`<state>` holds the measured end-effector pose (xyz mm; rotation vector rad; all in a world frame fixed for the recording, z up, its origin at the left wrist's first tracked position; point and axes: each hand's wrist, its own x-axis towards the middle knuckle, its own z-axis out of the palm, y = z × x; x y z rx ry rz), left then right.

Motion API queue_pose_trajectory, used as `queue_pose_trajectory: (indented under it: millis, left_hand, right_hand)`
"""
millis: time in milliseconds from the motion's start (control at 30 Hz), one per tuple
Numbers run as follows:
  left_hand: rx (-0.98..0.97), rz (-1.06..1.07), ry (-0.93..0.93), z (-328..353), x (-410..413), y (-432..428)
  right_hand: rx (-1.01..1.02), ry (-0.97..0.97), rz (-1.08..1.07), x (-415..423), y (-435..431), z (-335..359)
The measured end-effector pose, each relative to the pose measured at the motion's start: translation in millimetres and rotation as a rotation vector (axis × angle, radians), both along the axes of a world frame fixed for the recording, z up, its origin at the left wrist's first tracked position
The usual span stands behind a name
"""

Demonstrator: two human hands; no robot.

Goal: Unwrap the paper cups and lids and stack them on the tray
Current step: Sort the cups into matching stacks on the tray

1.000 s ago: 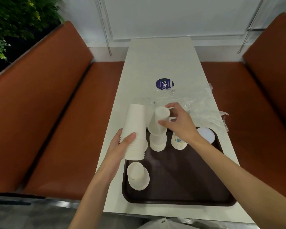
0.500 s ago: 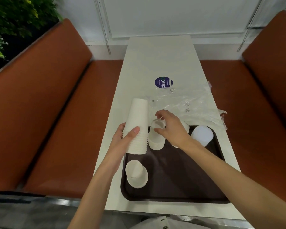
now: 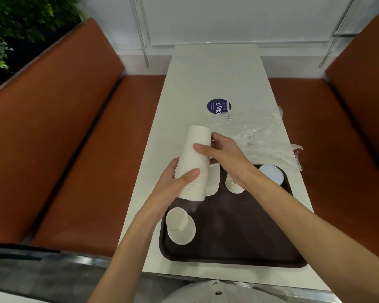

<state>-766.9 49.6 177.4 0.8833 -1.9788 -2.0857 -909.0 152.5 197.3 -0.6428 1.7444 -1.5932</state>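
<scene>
We reckon roughly halfway: wrapper off, lying on table; short cup piles plus lid on tray. Left hand and right hand both wrapped round tall cup stack over tray's far-left corner, not yet down.

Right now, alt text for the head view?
Left hand and right hand grip a tall stack of inverted white cups over the brown tray's edge. Shorter cup stacks and a lid sit on it; clear wrap lies beyond.

Both hands — one cup stack.
</scene>
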Motion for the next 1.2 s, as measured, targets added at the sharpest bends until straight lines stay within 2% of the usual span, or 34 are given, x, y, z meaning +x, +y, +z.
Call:
queue_pose_trajectory:
  millis: [133,400,500,600,733,1100,1200]
  left_hand:
    - [-0.007,-0.06,0.001,-2,9,-4]
    - [0.005,-0.052,-0.034,-12,23,-10]
    - [-0.007,0.007,-0.029,-13,28,-16]
    - [0.001,0.074,0.006,-14,32,-20]
    - [0.06,0.128,0.041,-18,32,-19]
    - [0.1,0.107,0.074,-19,25,-15]
    - [0.106,0.091,0.053,-17,21,-12]
  right_hand:
    - [-0.057,-0.013,-0.073,-14,3,4]
    - [-0.176,-0.031,-0.21,-42,11,10]
    - [-0.092,0.137,-0.276,-49,15,5]
    - [0.038,0.331,-0.196,-42,15,-12]
    - [0.182,0.394,-0.056,-28,14,-41]
    - [0.4,0.665,0.1,-19,9,-55]
    - [0.267,0.644,0.01,-13,11,-44]
